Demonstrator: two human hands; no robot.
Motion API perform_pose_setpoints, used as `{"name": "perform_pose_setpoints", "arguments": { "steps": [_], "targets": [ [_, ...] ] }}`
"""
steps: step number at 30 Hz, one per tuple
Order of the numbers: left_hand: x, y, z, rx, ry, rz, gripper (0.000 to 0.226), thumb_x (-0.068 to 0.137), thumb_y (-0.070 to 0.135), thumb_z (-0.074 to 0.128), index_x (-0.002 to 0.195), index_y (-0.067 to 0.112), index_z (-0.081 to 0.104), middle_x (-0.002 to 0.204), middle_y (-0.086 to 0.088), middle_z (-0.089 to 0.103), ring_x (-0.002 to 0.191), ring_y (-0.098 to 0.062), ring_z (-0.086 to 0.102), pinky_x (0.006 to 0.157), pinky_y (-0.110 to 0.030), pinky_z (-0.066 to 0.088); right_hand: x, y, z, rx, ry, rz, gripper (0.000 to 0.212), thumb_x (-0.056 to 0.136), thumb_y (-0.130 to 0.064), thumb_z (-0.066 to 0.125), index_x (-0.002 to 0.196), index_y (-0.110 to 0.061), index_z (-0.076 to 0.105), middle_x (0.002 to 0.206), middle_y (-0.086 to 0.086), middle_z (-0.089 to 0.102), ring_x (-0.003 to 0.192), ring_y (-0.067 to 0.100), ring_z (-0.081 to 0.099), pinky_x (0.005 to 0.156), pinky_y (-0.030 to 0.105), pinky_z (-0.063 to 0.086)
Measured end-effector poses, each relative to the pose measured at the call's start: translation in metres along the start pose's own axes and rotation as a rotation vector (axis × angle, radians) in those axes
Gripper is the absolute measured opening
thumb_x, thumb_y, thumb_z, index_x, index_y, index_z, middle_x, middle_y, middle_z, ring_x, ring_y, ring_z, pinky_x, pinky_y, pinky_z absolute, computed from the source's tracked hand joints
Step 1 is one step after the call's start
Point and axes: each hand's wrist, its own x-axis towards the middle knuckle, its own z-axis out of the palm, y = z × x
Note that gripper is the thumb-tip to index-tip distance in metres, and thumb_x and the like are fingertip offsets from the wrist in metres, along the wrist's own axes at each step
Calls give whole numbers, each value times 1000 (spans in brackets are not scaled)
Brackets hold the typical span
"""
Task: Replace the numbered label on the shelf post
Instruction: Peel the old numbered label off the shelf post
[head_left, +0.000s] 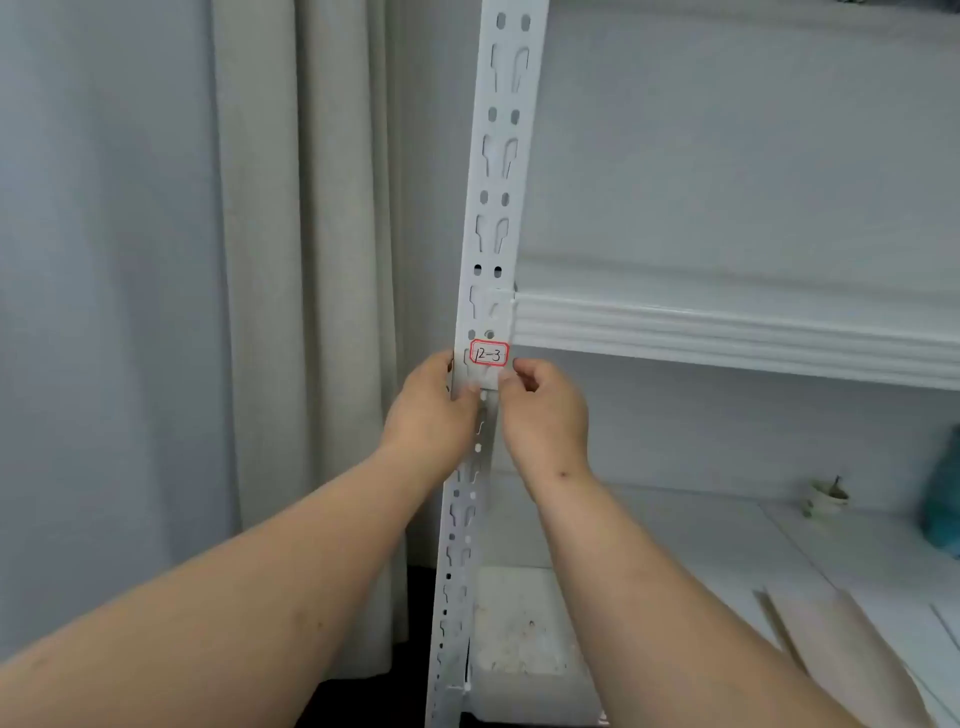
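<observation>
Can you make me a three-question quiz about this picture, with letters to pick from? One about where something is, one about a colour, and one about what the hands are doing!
1. Where is the label stuck?
A. on the shelf post
B. on the curtain
C. on the floor

2. What colour is the label's border?
A. blue
B. red
C. green

3. What are the two hands doing?
A. hanging down, away from the post
B. holding a cup
C. touching the post just below the label

Answers:
1 A, it sits on the white post, beside the shelf's edge.
2 B, a red outline rings the writing.
3 C, the left hand and right hand meet at the post under the label.
</observation>
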Motion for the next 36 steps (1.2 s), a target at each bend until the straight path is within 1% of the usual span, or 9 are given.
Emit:
{"name": "perform_pose_setpoints", "arguments": {
  "steps": [3, 8, 10, 12, 15, 21, 28, 33, 36],
  "targets": [
    [6, -2, 5, -64, 37, -6, 29, 98, 21, 47, 125, 32, 53, 87, 23, 60, 77, 7, 56, 70, -20, 47, 5, 0, 9, 111, 74, -39, 20, 91, -27, 58, 106, -22, 69, 103, -1, 71, 93, 15, 65, 85, 33, 51],
    [19, -8, 13, -162, 101, -18, 14, 100, 27, 47, 111, 32, 53, 89, 22, 62, 67, 16, 57, 57, -5, 41, 12, 2, 23, 195, 178, -18, 3, 88, -29, 62, 88, -30, 65, 96, -2, 68, 85, 13, 64, 80, 33, 52],
    [20, -8, 16, -183, 131, -2, 13, 99, 27, 50, 110, 35, 50, 96, 19, 63, 73, 14, 59, 56, -4, 41, 11, 4, 26, 199, 213, -18, 3, 88, -28, 63, 86, -29, 65, 95, -3, 68, 84, 12, 63, 79, 32, 52],
    [21, -8, 20, -211, 164, 14, 16, 98, 26, 52, 110, 36, 49, 102, 17, 65, 82, 8, 62, 63, -8, 46, 10, 4, 28, 211, 240, -21, 4, 88, -27, 63, 84, -28, 66, 95, -3, 68, 82, 9, 63, 77, 28, 51],
    [20, -10, 24, -235, 188, 16, 21, 97, 26, 53, 116, 33, 52, 108, 14, 66, 93, -1, 63, 77, -23, 51, 8, 5, 28, 243, 256, -20, 8, 88, -25, 64, 81, -29, 64, 94, -4, 67, 80, 6, 62, 73, 22, 48],
    [19, -13, 27, -250, 190, 32, 26, 96, 26, 55, 119, 36, 50, 115, 14, 63, 98, -1, 62, 79, -19, 48, 10, 10, 27, 272, 270, -26, 8, 86, -26, 68, 79, -27, 64, 89, -3, 68, 80, 11, 64, 77, 28, 51],
    [22, -18, 33, -286, 223, 56, 25, 91, 37, 54, 115, 41, 49, 116, 10, 64, 99, -9, 64, 86, -42, 56, 9, 15, 27, 305, 308, -81, 4, 85, -21, 69, 83, -22, 66, 88, 0, 68, 78, 11, 63, 72, 23, 50],
    [22, -23, 36, -234, 246, 126, 40, 90, 27, 58, 128, 33, 45, 128, 10, 54, 116, -9, 55, 96, -37, 50, 9, 16, 31, 282, 328, -126, 5, 86, -19, 68, 87, -24, 69, 91, -2, 68, 76, 6, 64, 71, 19, 50],
    [21, -24, 34, -106, 386, 271, 56, 86, 15, 65, 135, 25, 39, 129, 7, 41, 122, -15, 47, 102, -35, 43, 10, 16, 31, 272, 350, -155, 7, 85, -19, 68, 84, -25, 68, 87, -2, 68, 76, 8, 64, 72, 22, 51]
  ]
}}
